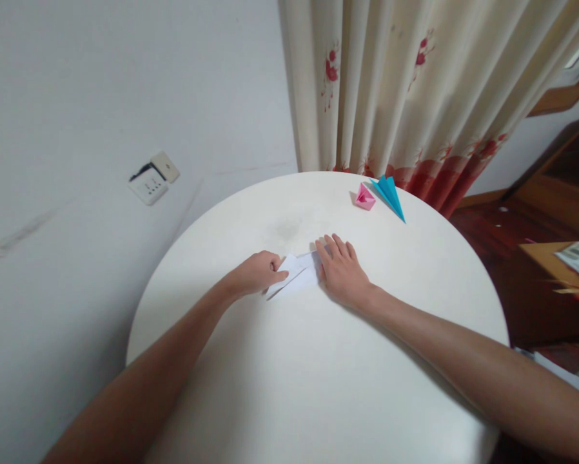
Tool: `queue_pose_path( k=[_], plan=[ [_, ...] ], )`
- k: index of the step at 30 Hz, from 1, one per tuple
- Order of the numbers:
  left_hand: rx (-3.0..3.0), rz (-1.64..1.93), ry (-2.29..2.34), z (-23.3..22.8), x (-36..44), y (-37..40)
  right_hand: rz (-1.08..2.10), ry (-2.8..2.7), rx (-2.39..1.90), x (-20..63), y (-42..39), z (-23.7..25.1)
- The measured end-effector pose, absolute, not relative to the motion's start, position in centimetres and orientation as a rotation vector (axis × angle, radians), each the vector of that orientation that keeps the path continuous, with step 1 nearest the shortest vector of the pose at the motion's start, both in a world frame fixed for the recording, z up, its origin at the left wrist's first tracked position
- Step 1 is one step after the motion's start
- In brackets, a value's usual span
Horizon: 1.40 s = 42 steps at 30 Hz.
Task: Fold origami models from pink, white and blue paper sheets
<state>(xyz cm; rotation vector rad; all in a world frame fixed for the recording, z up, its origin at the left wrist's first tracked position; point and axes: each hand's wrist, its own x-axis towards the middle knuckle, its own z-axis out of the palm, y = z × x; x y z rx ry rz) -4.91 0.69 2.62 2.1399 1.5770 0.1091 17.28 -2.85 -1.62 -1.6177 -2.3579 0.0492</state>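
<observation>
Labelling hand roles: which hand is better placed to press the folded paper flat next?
Probably the right hand: it lies palm-down over the right end of the folded paper. The left hand pinches the other end, so seems better for steadying.

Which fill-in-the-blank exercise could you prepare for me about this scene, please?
The left hand grips folded paper whose colour is ____.
The outspread fingers on it belong to the ____ hand.
The paper shape beside the blue plane is coloured ____.
The wall socket is on the picture's ____ side.
Missing words: white; right; pink; left.
</observation>
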Motion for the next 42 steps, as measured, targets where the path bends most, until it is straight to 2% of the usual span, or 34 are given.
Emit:
queue_pose_path(
  k=[4,11,17,22,24,31,42],
  plan=[
    [2.203,0.101,1.661,3.0,-4.2,-0.2,0.022,-2.350,-1.607,17.2,-2.9,-1.5],
    [2.294,-0.012,1.366,4.2,-4.2,-0.8,0.018,-2.388,-1.567,17.5,-3.0,-1.6],
    [2.559,0.399,1.311,3.1,-3.1,-0.8,0.082,-2.454,-1.514,17.8,-2.8,-1.5],
    [2.713,-0.072,1.158,0.2,-2.5,-2.1,0.126,-2.480,-1.515,18.1,-2.5,-1.7],
    [2.724,-0.155,1.178,-0.3,-2.4,-2.3,0.138,-2.480,-1.530,18.3,-2.4,-1.8],
    [2.825,-0.059,1.199,-0.8,-1.5,-2.1,0.064,-2.415,-1.527,17.9,-2.4,-1.6],
    [2.862,-0.021,1.231,-1.2,-1.5,-2.4,0.122,-2.539,-1.472,18.2,-2.2,-1.8]
  ],
)
